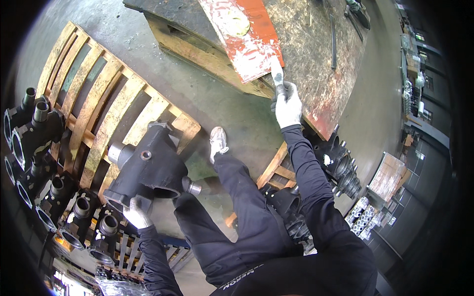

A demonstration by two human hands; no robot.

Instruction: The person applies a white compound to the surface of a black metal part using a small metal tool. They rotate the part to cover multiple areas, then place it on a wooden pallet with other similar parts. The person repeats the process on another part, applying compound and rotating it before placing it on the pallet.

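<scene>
My right hand (288,104), in a white glove with grey fingers, is closed around a putty knife (277,70) with a white-smeared blade. The blade meets the near corner of a red-orange board (269,37) smeared with white paste. On that board sits a pale yellow-green round blob or disc (238,23); I cannot tell which. My left hand (138,214), also gloved, is closed on the flange rim of a large black metal casting (153,160). This casting has round openings and bare metal stubs. It lies beside my leg, over the pallet's near end.
A wooden pallet (101,106) stretches away at the left, with several black castings (37,128) along its near side. The worn workbench (311,64) carries a dark metal strip (333,42). More castings (338,158) stand at my right near a wooden pallet piece (273,166).
</scene>
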